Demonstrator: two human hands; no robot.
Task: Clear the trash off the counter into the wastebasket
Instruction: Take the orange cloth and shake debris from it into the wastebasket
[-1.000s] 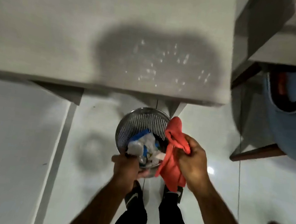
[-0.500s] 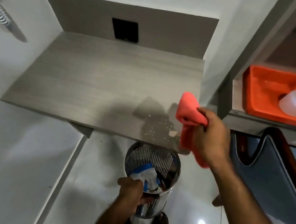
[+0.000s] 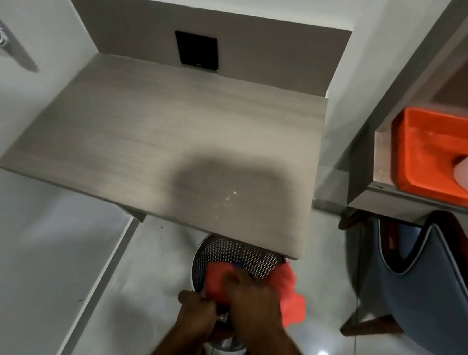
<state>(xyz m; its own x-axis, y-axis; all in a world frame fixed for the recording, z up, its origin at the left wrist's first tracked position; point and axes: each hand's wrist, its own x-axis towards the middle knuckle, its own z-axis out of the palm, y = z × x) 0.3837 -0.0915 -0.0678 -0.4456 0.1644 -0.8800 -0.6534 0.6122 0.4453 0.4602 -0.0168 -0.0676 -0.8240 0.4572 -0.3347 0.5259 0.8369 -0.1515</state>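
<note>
Red cloth (image 3: pixel 289 295) is clenched in right hand (image 3: pixel 256 302) over the wastebasket (image 3: pixel 237 257) mouth; near rim is gripped by left hand (image 3: pixel 196 311) (blurred). Crumbs (image 3: pixel 228 197) are left on counter (image 3: pixel 154 135) beyond.

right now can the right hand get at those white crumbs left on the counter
Probably yes. The right hand, holding the red cloth over the wastebasket, sits just below the counter edge, and nothing lies between it and the crumbs.
</note>
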